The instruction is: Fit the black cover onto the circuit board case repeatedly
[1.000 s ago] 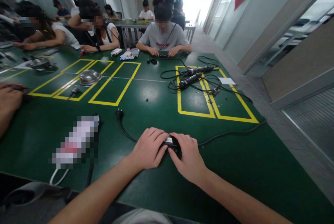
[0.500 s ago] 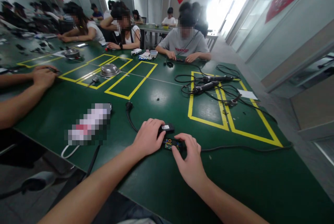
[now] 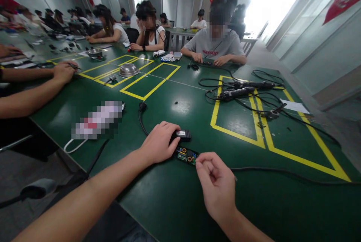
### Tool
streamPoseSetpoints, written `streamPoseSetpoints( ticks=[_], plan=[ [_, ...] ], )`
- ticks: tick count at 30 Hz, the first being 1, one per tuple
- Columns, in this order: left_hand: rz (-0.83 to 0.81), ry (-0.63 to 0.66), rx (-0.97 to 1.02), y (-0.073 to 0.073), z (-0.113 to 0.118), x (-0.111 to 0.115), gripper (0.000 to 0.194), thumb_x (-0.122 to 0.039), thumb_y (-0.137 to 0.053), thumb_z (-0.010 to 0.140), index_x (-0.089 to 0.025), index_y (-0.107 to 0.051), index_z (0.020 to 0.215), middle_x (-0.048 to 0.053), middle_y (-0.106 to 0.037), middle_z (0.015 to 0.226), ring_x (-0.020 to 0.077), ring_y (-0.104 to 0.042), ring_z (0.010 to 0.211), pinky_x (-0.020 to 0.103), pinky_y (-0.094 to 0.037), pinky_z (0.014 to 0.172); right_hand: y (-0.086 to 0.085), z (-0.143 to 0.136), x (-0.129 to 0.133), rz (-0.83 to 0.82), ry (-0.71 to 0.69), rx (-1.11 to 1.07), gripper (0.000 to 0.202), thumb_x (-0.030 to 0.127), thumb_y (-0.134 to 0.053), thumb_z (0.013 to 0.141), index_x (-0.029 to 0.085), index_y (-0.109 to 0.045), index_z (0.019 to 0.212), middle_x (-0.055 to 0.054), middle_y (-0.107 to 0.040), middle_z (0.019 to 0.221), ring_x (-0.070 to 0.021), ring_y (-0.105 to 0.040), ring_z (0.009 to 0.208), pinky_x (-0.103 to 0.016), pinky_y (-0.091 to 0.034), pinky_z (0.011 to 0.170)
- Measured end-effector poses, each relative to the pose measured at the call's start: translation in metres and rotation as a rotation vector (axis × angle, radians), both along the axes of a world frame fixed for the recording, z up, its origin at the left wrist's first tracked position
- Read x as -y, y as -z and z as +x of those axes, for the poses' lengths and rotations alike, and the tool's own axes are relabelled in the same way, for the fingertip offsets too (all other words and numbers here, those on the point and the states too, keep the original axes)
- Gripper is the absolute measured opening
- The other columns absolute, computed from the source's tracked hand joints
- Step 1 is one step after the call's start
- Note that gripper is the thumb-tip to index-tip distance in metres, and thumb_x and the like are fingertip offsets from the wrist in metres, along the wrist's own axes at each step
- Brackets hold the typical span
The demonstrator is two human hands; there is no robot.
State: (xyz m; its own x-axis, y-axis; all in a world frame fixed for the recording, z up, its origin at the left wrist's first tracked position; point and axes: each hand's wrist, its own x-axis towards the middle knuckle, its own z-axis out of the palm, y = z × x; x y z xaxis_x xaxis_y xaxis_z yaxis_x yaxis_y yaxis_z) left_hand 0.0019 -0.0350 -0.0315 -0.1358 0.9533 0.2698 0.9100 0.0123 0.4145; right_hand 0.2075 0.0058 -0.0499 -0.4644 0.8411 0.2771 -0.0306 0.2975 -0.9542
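My left hand (image 3: 159, 142) is closed around a black plastic case piece (image 3: 184, 134) with a white label. Below it on the green table (image 3: 158, 200) lies an open black casing with a circuit board (image 3: 186, 155), where small copper coils show. The left thumb reaches close to the board's left end. At the board's right end my right hand (image 3: 218, 182) pinches thumb and forefinger together; whatever is between the fingertips is hidden. A black power plug (image 3: 143, 107) lies beyond my left hand, its cord running behind that hand. Another black cable (image 3: 270, 169) stretches rightward from behind my right hand.
Two black corded tools (image 3: 237, 92) lie among tangled cables at right, across yellow tape (image 3: 239, 135). A pixelated pale object (image 3: 97, 121) is on the left. Farther off is a metal bowl (image 3: 129, 70). A co-worker's hand (image 3: 64, 72) is at left; a person (image 3: 216, 44) sits opposite.
My right hand has shifted right and towards me, its fingers drawn into a pinch, uncovering more of the circuit board. My left hand stays on the labelled case piece. The view has turned slightly left.
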Motion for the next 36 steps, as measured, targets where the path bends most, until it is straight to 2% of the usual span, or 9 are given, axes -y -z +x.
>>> streamPoseSetpoints(
  ticks=[2, 4, 9, 15, 18, 23, 28, 31, 36],
  plan=[
    [0.006, 0.009, 0.002, -0.001, -0.002, 0.002, 0.024, -0.025, -0.061, 0.1, -0.02, -0.067, 0.122, 0.011, -0.078, 0.12, 0.0313, -0.068, 0.115, 0.051, -0.058, 0.101, -0.005, 0.0, 0.003, -0.019, -0.054, 0.007, 0.021, 0.034, -0.066, 0.095, 0.023, -0.063, 0.078, 0.012, -0.027, 0.053, -0.0085, -0.024, 0.043, -0.024, -0.018, 0.043],
    [0.029, 0.036, 0.01, -0.003, -0.005, 0.004, 0.025, -0.027, -0.059, 0.101, -0.02, -0.067, 0.124, 0.012, -0.078, 0.119, 0.031, -0.067, 0.115, 0.052, -0.058, 0.103, -0.01, -0.001, 0.004, -0.033, -0.074, 0.013, 0.019, 0.032, -0.066, 0.094, 0.023, -0.062, 0.078, 0.012, -0.028, 0.052, -0.0084, -0.025, 0.043, -0.025, -0.02, 0.044],
    [0.086, 0.102, 0.019, -0.008, -0.008, 0.008, 0.024, -0.029, -0.054, 0.104, -0.018, -0.066, 0.123, 0.012, -0.076, 0.118, 0.0297, -0.067, 0.114, 0.05, -0.058, 0.104, -0.013, -0.004, 0.002, -0.037, 0.09, -0.056, 0.02, 0.032, -0.057, 0.1, 0.023, -0.064, 0.084, 0.007, -0.04, 0.059, -0.0118, -0.037, 0.051, -0.026, -0.03, 0.049],
    [0.049, 0.062, 0.006, -0.005, -0.011, 0.006, 0.024, -0.028, -0.054, 0.104, -0.02, -0.066, 0.123, 0.013, -0.075, 0.123, 0.0305, -0.068, 0.117, 0.053, -0.057, 0.104, -0.006, -0.002, -0.001, 0.009, 0.214, -0.079, 0.024, 0.033, -0.048, 0.105, 0.024, -0.064, 0.089, 0.001, -0.053, 0.072, -0.0172, -0.048, 0.064, -0.032, -0.038, 0.058],
    [0.071, 0.063, -0.005, -0.005, -0.014, 0.007, 0.025, -0.029, -0.055, 0.104, -0.02, -0.066, 0.123, 0.014, -0.071, 0.133, 0.0311, -0.066, 0.124, 0.055, -0.055, 0.11, -0.009, 0.002, -0.01, 0.155, 0.2, 0.027, 0.025, 0.032, -0.045, 0.105, 0.025, -0.064, 0.089, -0.001, -0.057, 0.076, -0.0195, -0.053, 0.069, -0.034, -0.041, 0.064],
    [0.059, 0.042, -0.018, -0.008, -0.019, 0.008, 0.026, -0.033, -0.057, 0.104, -0.018, -0.068, 0.122, 0.014, -0.07, 0.126, 0.0305, -0.066, 0.115, 0.052, -0.058, 0.104, -0.008, 0.007, -0.034, 0.409, 0.152, 0.395, 0.021, 0.026, -0.047, 0.102, 0.026, -0.063, 0.088, -0.004, -0.066, 0.082, -0.0232, -0.058, 0.078, -0.039, -0.038, 0.074],
    [0.012, 0.083, 0.058, -0.005, -0.022, 0.005, 0.033, -0.034, -0.065, 0.102, -0.022, -0.069, 0.132, 0.01, -0.076, 0.129, 0.0298, -0.068, 0.118, 0.052, -0.055, 0.107, 0.0, 0.008, -0.039, 0.468, 0.071, 0.562, 0.02, 0.021, -0.045, 0.101, 0.025, -0.059, 0.086, -0.003, -0.066, 0.079, -0.0229, -0.06, 0.076, -0.038, -0.033, 0.073],
    [-0.011, 0.085, 0.112, -0.003, -0.025, 0.003, 0.03, -0.034, -0.066, 0.102, -0.024, -0.072, 0.129, 0.007, -0.079, 0.126, 0.0282, -0.069, 0.117, 0.05, -0.055, 0.107, 0.0, 0.008, -0.036, 0.48, 0.047, 0.593, 0.023, 0.02, -0.043, 0.102, 0.025, -0.058, 0.085, -0.002, -0.064, 0.074, -0.0223, -0.059, 0.071, -0.037, -0.031, 0.07],
    [0.093, 0.041, -0.031, -0.006, -0.024, 0.007, 0.024, -0.035, -0.06, 0.104, -0.02, -0.074, 0.116, 0.012, -0.072, 0.12, 0.0279, -0.066, 0.108, 0.047, -0.056, 0.097, -0.005, 0.007, -0.034, 0.601, 0.056, 0.695, 0.025, 0.029, -0.045, 0.105, 0.024, -0.061, 0.087, -0.003, -0.063, 0.07, -0.0225, -0.056, 0.065, -0.038, -0.029, 0.069]
  ],
)
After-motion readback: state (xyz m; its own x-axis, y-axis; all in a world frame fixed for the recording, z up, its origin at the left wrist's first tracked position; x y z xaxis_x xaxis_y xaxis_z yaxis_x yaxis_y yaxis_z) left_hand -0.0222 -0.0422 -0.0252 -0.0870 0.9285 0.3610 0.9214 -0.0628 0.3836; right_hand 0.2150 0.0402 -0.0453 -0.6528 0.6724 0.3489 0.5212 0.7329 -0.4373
